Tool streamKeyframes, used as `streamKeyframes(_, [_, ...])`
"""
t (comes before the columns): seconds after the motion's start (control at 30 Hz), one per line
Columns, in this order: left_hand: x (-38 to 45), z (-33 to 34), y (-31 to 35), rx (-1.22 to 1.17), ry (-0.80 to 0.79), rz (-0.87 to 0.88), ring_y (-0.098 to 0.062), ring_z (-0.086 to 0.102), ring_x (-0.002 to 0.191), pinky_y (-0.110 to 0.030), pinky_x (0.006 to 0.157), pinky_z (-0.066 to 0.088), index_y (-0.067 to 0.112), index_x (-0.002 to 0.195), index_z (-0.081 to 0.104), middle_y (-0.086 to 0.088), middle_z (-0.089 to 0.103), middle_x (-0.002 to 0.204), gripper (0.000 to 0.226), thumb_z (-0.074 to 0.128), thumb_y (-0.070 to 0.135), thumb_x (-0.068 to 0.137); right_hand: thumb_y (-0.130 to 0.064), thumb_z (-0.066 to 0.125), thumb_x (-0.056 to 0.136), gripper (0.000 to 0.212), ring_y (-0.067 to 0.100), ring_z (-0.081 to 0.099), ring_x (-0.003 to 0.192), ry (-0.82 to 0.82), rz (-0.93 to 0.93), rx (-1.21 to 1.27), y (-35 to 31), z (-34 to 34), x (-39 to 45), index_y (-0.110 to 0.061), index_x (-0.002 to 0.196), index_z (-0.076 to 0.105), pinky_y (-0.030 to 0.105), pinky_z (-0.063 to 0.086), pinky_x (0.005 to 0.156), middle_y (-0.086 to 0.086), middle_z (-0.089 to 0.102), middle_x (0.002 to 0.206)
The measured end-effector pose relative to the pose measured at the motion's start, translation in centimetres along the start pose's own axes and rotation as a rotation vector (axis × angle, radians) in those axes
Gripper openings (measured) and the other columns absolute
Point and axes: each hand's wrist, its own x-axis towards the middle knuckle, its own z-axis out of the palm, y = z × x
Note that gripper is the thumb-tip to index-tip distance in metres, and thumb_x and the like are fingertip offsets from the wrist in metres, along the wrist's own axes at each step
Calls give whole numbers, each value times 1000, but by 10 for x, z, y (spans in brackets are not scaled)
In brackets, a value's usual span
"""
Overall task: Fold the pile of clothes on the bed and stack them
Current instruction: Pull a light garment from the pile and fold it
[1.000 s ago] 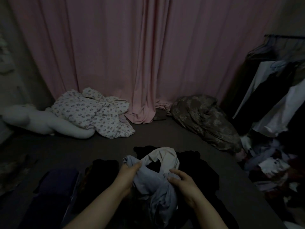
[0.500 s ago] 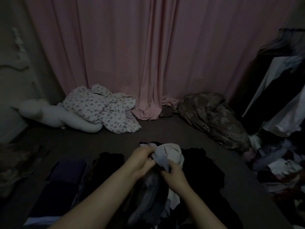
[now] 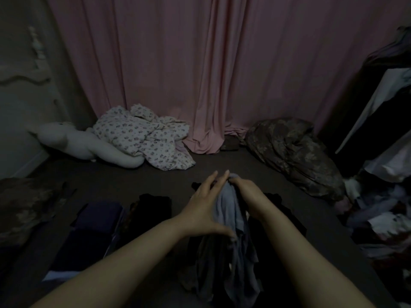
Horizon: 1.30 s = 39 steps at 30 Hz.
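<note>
Dim bed w/ pink curtain behind: right hand grips grey-blue garment, left hand flat, fingers straight on it; mid-fold, next needs smoothing.

Left hand flat, right hand seemingly curled

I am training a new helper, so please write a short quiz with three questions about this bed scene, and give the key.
1. True or false: the right hand grips the top of the light blue garment.
2. What lies directly beside the white plush toy? A) floral bedding B) a book C) a shoe
3. Fill in: the left hand has its fingers ____ against the garment.

Key: 1 true; 2 A, the floral bedding; 3 straight.
</note>
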Motion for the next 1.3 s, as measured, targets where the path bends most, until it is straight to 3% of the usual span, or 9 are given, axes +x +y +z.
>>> streamKeyframes(0.07, [-2,2,2,312,21,136,-15,-17,144,-43,117,2,51,140,-20,9,-22,154,125,73,66,58,-24,47,94,27,25,65,93,32,71,108,-5,-10,0,-11,104,68,31,50,79,13,69,102])
streamKeyframes(0.17, [-5,14,-7,655,229,429,-29,15,142,-52,115,15,35,147,20,-8,16,154,95,74,50,70,-24,47,96,26,28,65,87,3,142,221,-12,-21,-1,-5,98,66,33,51,74,15,70,94])
streamKeyframes(0.33, [24,8,1,663,445,778,-21,58,98,-39,94,40,16,101,65,-5,61,102,16,58,16,86,-22,45,98,26,18,67,74,-129,162,179,-8,-25,-1,-6,98,65,27,51,64,8,72,79])
streamKeyframes(0.47, [33,-4,10,488,306,405,-24,61,79,-28,65,44,15,100,68,-5,63,88,31,49,16,75,-47,49,92,46,19,65,97,-126,112,84,8,-27,-8,-9,114,65,28,52,80,10,70,106])
streamKeyframes(0.63, [46,-14,3,-36,241,-110,-22,59,97,-26,73,42,14,102,67,-6,66,104,28,50,3,83,-49,70,72,54,13,58,114,-130,-81,-63,59,-31,-28,-22,118,60,28,48,94,0,62,124])
streamKeyframes(0.83, [59,-40,19,-227,86,-129,-15,58,95,-22,78,44,6,107,65,-5,64,104,30,44,-3,88,-11,50,93,14,5,58,74,29,-129,-349,82,-16,-34,-18,93,63,13,45,63,-4,63,85])
streamKeyframes(0.97, [60,-70,19,-105,-61,-74,-6,54,103,-9,79,40,13,118,62,4,60,113,35,42,1,92,-16,35,100,31,19,61,89,148,-53,-124,62,-27,-36,-7,106,63,27,48,75,10,66,100])
streamKeyframes(1.1, [55,-96,5,-51,-32,-112,-4,57,94,-10,77,40,19,120,61,4,61,111,35,42,4,94,-19,39,100,23,14,59,80,247,11,104,30,-55,-32,-10,101,60,22,49,59,4,64,91])
streamKeyframes(1.3, [49,-109,-5,-147,135,-252,-28,60,94,-29,75,45,4,107,63,-14,64,105,27,39,5,95,-35,51,95,32,23,62,93,354,-10,133,14,-82,-26,-12,114,63,36,47,91,10,66,107])
